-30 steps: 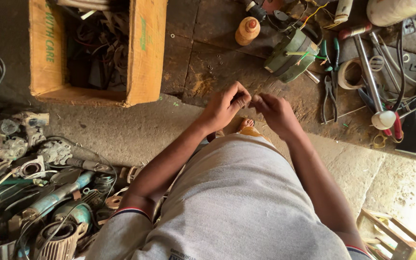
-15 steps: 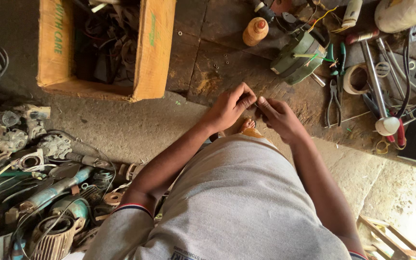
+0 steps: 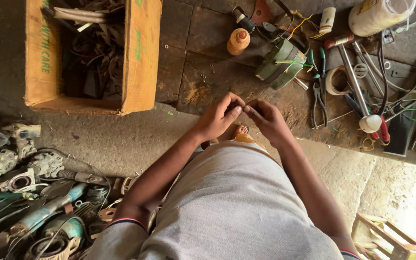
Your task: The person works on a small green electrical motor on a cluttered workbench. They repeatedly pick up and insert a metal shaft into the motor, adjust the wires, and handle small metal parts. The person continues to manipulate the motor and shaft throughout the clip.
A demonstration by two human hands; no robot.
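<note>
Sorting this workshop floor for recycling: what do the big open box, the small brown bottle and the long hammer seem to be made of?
The box looks like plain tan cardboard: matt, soft worn edges. The small bottle seems glossy brown plastic with a red cap, though glass cannot be ruled out. The hammer appears metal: a shiny grey shaft; its pale end looks plastic or rubber.

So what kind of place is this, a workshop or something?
Most likely an informal repair workshop on a bare floor: a pile of power-tool parts, a hammer and pliers lying about, and a cardboard box of scrap parts.
</note>
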